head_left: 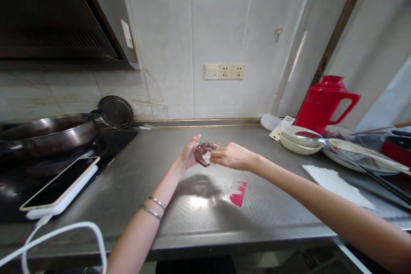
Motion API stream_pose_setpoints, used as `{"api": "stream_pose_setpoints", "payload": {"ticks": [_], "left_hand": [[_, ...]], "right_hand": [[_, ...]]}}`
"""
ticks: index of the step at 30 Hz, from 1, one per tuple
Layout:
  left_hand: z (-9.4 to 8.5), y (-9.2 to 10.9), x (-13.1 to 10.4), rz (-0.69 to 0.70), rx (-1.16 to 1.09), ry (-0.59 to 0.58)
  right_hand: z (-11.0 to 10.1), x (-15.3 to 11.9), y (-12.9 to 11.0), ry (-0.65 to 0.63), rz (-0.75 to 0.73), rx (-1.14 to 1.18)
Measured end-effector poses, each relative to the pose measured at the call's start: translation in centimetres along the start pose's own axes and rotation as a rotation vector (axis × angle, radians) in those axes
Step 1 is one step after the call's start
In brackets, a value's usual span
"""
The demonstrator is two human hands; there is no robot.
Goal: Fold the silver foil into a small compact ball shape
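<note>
**Midway: wiping a small glass over the counter**

Evidently the wiping step is in hand. The left hand [189,156] cups a small dark glass [203,153] from behind, fingers wrapped round it, holding it above the steel counter [167,205]. The right hand [231,156] pinches a white wad of tissue [207,157] against the glass's mouth. A red spill [239,195] lies on the counter just below. I judge the next move calls for turning the glass steadily while keeping the tissue pressed inside.
</note>
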State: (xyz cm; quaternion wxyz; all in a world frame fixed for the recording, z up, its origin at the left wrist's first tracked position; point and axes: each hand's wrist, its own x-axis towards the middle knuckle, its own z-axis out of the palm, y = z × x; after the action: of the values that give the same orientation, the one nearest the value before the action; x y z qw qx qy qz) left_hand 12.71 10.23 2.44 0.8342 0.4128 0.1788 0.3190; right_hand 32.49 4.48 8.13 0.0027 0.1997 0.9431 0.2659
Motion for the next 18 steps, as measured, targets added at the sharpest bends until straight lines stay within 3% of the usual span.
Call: {"api": "stream_pose_setpoints", "payload": {"ticks": [4,7,12,18], "left_hand": [[0.8,0.3,-0.5,0.022,0.093,0.133],[1.3,-0.1,-0.2,0.123,0.105,0.221],[2.0,-0.8,0.7,0.313,0.010,0.346],[2.4,-1.2,1.2,0.421,-0.074,0.387]], "right_hand": [[0.1,0.2,0.7,-0.030,0.029,0.058],[0.5,0.4,0.5,-0.042,0.093,0.090],[0.9,1.1,-1.3,-0.003,0.294,0.160],[1.1,2.5,-3.8,0.072,0.544,0.358]]}}
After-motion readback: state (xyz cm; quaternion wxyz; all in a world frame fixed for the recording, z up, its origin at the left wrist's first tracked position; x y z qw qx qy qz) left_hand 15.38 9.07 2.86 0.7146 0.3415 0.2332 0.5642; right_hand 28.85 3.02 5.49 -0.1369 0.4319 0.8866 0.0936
